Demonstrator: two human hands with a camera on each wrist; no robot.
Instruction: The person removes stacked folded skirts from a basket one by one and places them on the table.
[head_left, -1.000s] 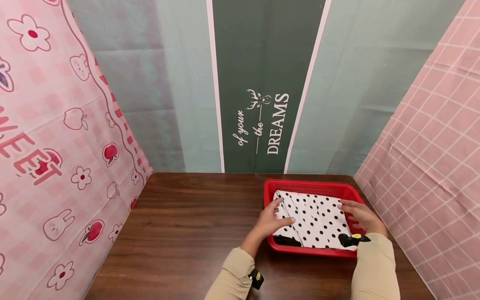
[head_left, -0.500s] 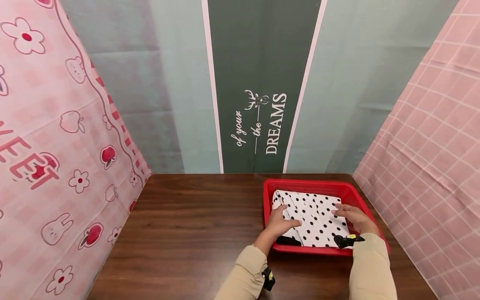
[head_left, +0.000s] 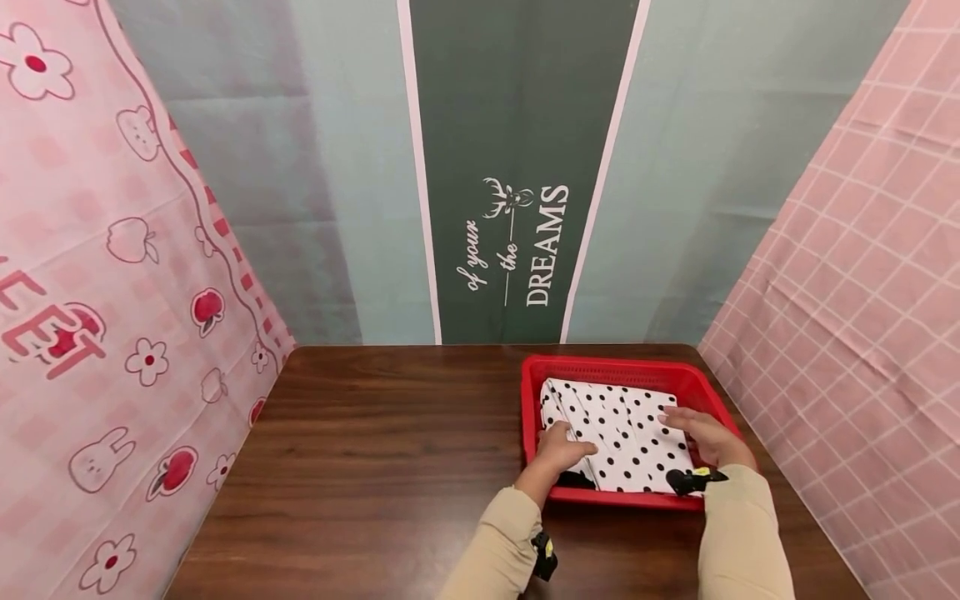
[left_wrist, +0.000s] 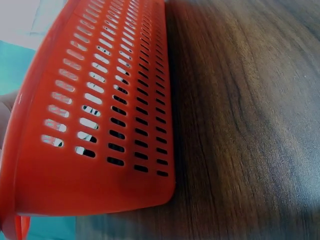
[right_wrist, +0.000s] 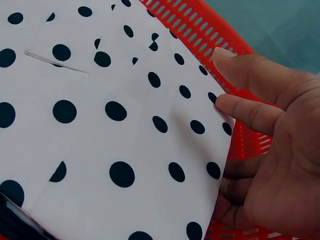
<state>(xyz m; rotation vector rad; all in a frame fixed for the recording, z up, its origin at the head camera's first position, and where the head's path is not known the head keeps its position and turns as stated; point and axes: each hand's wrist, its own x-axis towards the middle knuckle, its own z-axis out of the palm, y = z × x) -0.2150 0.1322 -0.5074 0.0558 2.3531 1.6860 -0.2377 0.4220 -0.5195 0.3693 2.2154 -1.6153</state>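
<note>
From the head view, your left hand (head_left: 561,451) and right hand (head_left: 703,434) rest with relaxed fingers on the spotted cloth (head_left: 622,433) in the red basket (head_left: 609,371) on the worktop (head_left: 390,467). Left wrist view: only basket wall (left_wrist: 95,115). Right wrist view: your fingers (right_wrist: 250,112) lie straight at the cloth's (right_wrist: 115,130) edge.

A makeshift recording booth is showing here: printed cloths (head_left: 112,275) are hanging at 9 and 3 o'clock, a banner (head_left: 517,167) reading "DREAMS" is closing off 12, all enclosing a wooden worktop (head_left: 375,467).
</note>
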